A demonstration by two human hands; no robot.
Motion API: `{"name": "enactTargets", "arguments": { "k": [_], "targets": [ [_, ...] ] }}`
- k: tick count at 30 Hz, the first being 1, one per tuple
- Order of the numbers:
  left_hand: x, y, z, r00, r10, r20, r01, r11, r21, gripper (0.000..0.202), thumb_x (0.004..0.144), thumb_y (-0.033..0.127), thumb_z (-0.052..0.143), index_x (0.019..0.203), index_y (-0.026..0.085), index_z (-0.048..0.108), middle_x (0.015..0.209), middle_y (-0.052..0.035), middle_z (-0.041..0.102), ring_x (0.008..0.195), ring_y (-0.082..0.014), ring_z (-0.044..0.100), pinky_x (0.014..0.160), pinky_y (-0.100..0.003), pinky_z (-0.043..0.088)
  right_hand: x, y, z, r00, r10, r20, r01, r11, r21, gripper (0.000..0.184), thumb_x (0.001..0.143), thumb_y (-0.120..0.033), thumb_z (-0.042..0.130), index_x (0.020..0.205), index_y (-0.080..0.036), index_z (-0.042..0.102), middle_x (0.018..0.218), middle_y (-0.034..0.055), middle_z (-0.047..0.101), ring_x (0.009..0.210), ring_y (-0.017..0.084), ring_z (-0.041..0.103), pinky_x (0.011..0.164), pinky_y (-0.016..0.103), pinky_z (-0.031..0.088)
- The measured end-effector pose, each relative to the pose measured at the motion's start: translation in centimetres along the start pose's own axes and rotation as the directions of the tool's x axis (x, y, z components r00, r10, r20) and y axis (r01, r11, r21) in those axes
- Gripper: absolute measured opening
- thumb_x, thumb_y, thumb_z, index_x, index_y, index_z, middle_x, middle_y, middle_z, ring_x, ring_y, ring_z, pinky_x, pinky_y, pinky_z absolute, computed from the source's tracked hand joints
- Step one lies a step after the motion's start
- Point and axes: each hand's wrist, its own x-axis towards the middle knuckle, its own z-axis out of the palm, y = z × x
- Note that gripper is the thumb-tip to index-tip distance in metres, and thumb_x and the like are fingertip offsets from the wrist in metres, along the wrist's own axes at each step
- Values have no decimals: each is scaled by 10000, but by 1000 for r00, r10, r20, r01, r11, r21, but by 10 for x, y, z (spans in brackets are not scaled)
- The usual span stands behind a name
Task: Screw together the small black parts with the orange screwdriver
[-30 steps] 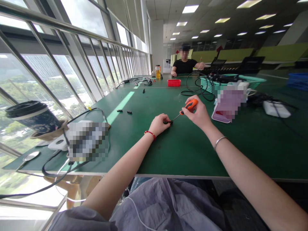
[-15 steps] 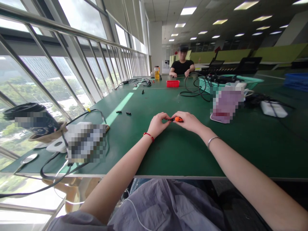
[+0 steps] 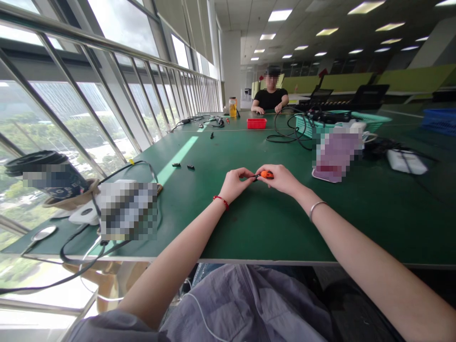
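- Orange and black, the screwdriver (image 3: pixel 267 175) sits low in your right hand (image 3: pixel 281 180); your curled fingers grip its handle and hide part of it, and its shaft is hard to make out.
- Your left hand (image 3: pixel 238 184) pinches a small dark part (image 3: pixel 255 178) at the fingertips, just at the tool's front end; most of that part is covered, so you cannot tell its shape.
- Pixel blocks blur the pinkish flat object (image 3: pixel 337 156) to your right and the bundle (image 3: pixel 130 209) to your left; a blue basket (image 3: pixel 440 122) is cut off by the right edge.
- Count three loose black pieces ahead on your left: two close together (image 3: pixel 183 166) and one farther off (image 3: pixel 212 136).
- You also have one red tray (image 3: pixel 256 124), one teal basket (image 3: pixel 374 122) with black cable, one lidded cup (image 3: pixel 48 175), one bottle of yellow liquid (image 3: pixel 232 108) and one white box (image 3: pixel 406 162).
- Both your hands meet over the green tabletop (image 3: pixel 278 232), near its middle; a pale stripe of light crosses it on your left.
- Opposite you sits one person (image 3: pixel 270 99) in black, both hands at the far edge.
- Metal railing (image 3: pixel 135 69) and windows line your left; ceiling lights and yellow-green partitions (image 3: pixel 416 78) fill the room beyond.
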Motion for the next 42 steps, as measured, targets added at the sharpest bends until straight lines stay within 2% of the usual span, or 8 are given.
{"name": "enactTargets", "arguments": {
  "k": [5,9,20,24,28,33,38,42],
  "targets": [
    [0,3,-3,998,46,-39,-40,988,147,120,758,263,663,797,159,709,830,-48,710,803,-165,644,779,-290,504,0,-1,-1,998,55,5,-55,998,-32,164,791,-286,614,933,-225,670,778,16,696,621,148,604,661,275,449],
    [-1,3,-3,996,80,-38,-72,980,185,95,753,253,677,777,169,715,840,-47,702,812,-165,639,783,-290,499,-1,-1,-1,997,70,11,-69,995,-78,151,791,-285,613,917,-227,671,713,8,678,612,151,598,651,271,432],
    [-3,9,-6,985,171,19,-164,899,406,104,793,242,636,837,201,721,836,-24,712,823,-177,596,761,-303,476,0,7,4,999,30,-21,-29,999,41,148,765,-288,616,895,-230,657,761,1,684,581,134,600,635,257,441],
    [-3,10,-7,990,144,-7,-128,900,417,123,797,271,639,853,216,734,854,-21,711,829,-177,595,763,-302,475,1,10,7,999,49,-5,-48,994,93,162,759,-291,620,903,-230,661,719,-17,670,504,117,585,637,268,453],
    [-3,7,-4,998,55,-38,-38,934,355,107,775,269,661,830,223,741,864,-18,709,854,-175,614,779,-293,487,1,10,11,997,82,-1,-82,996,26,136,766,-319,634,865,-230,663,639,-25,646,520,127,587,635,266,437],
    [-2,1,-4,997,-27,-77,51,944,327,110,760,253,664,825,220,747,877,-23,711,855,-177,633,790,-295,501,2,10,17,1000,25,-13,-26,992,-123,140,764,-357,650,842,-241,658,872,7,697,765,168,617,621,250,388],
    [0,-3,-6,998,-34,-53,49,945,323,123,753,226,661,845,198,736,856,-32,709,824,-180,632,782,-308,500,3,6,20,999,10,34,-4,984,-179,160,787,-381,619,862,-242,648,930,15,685,799,174,605,609,249,365],
    [0,-1,-9,999,-3,-52,22,930,368,94,753,235,658,816,196,716,832,-30,703,821,-186,619,773,-312,494,1,4,12,999,37,-30,-41,989,-142,237,811,-453,568,907,-246,633,893,19,686,752,176,594,594,253,359]
  ]
}}
